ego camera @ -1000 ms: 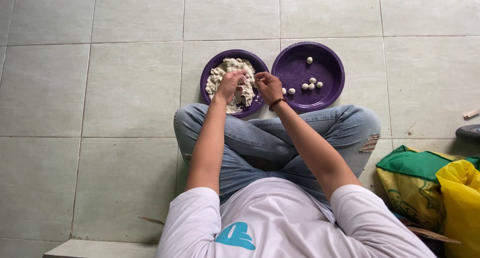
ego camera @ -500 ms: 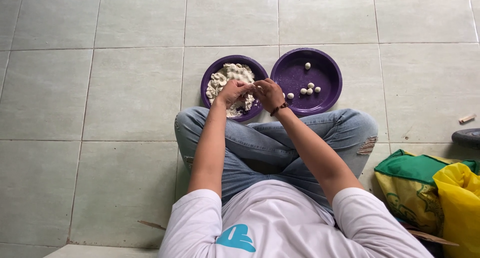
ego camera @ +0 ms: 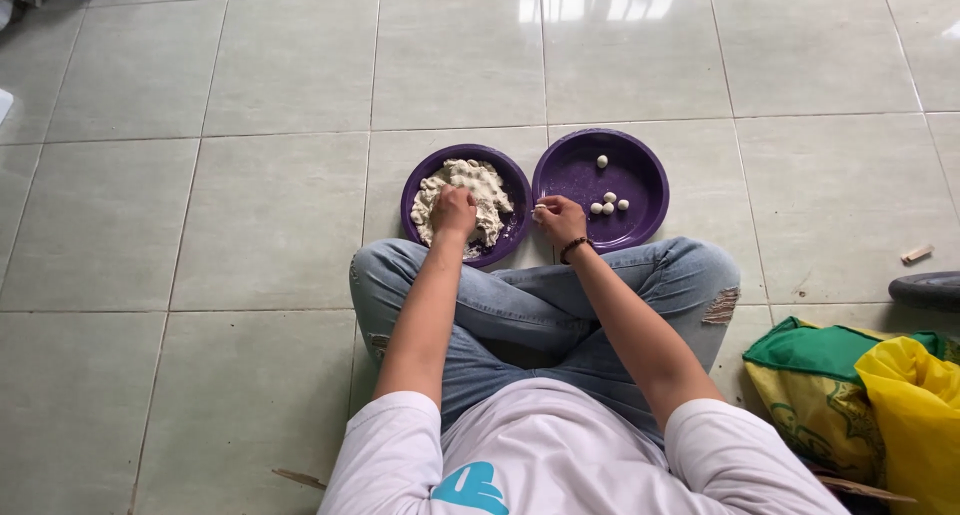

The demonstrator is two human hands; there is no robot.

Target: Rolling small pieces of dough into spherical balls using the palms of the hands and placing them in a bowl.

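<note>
The left hand is pressing closed into the dough in the left bowl; the right hand is pinching a small piece at the right bowl, near the balls. Sticky dough could be clinging to fingers, misshaping the ball

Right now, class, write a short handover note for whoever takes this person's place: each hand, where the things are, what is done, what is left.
Left hand: pressed into the white dough in the left purple bowl.
Right hand: at the right purple bowl's near rim, fingers pinching a small bit of dough.
Done: five small dough balls lie in the right bowl.
Left: most of the dough is unshaped.
</note>
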